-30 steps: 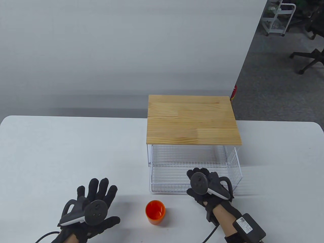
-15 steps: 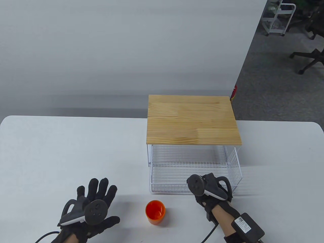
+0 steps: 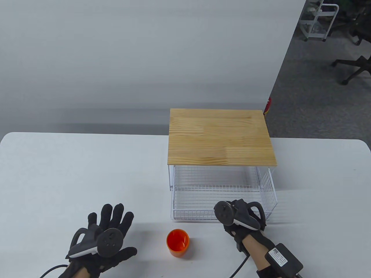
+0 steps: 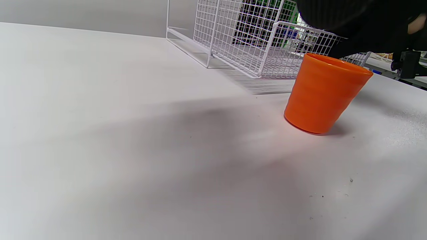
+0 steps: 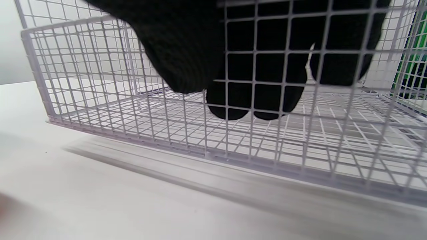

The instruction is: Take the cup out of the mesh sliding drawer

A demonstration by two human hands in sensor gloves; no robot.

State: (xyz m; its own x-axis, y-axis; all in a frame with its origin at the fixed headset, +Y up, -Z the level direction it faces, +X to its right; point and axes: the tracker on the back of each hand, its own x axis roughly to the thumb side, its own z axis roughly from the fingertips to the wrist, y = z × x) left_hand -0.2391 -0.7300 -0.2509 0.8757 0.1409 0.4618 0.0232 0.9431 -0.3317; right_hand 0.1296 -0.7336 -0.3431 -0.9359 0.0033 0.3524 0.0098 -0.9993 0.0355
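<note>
The orange cup (image 3: pixel 177 242) stands upright on the white table, in front of the mesh drawer (image 3: pixel 197 215), and shows in the left wrist view (image 4: pixel 325 93) too. The white drawer is pulled out from under the wooden top (image 3: pixel 220 136) and looks empty. My right hand (image 3: pixel 236 212) grips the drawer's front wall. In the right wrist view its fingers (image 5: pixel 260 100) lie inside the mesh (image 5: pixel 100 100) and the thumb (image 5: pixel 180 60) outside. My left hand (image 3: pixel 113 226) lies open, fingers spread, left of the cup and apart from it.
The white table (image 3: pixel 72 173) stretches left of the drawer unit. A cable and a black box (image 3: pixel 284 257) sit on my right forearm. Office chairs and a cart stand on the floor at the far right.
My right hand's fingers have curled down over the drawer's front wall and its tracker has tilted. The drawer, the cup and my left hand have not moved.
</note>
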